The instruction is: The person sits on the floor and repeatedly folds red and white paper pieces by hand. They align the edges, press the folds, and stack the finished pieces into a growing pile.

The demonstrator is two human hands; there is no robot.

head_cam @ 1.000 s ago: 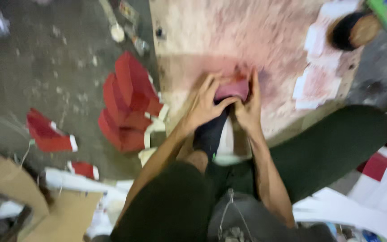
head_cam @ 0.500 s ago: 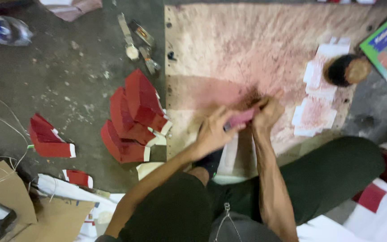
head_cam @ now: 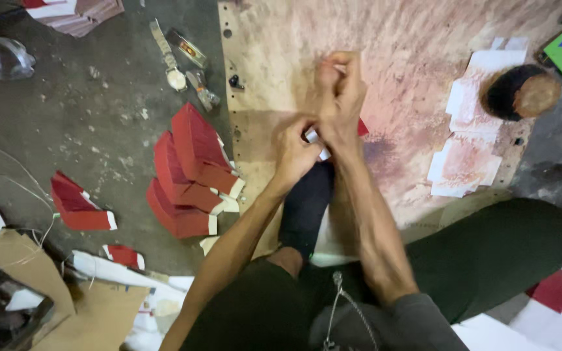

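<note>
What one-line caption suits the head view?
Both hands, left and right, fold a red-and-white paper piece over a stained board, beside stacked red pieces.

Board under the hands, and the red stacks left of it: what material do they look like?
Board: looks like plywood, unfinished and matt; pale grain, pink stains, drilled holes along its left edge. Red stacks: likely folded card or paper, matt red with white edges; sharp creases and thin fanned layers suggest sheet stock.

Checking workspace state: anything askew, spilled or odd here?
Yes. The wooden board is blotched with pinkish stains, as are the white papers under the round brush. Red folded paper stacks lean on the gritty floor beside scattered scraps.
</note>
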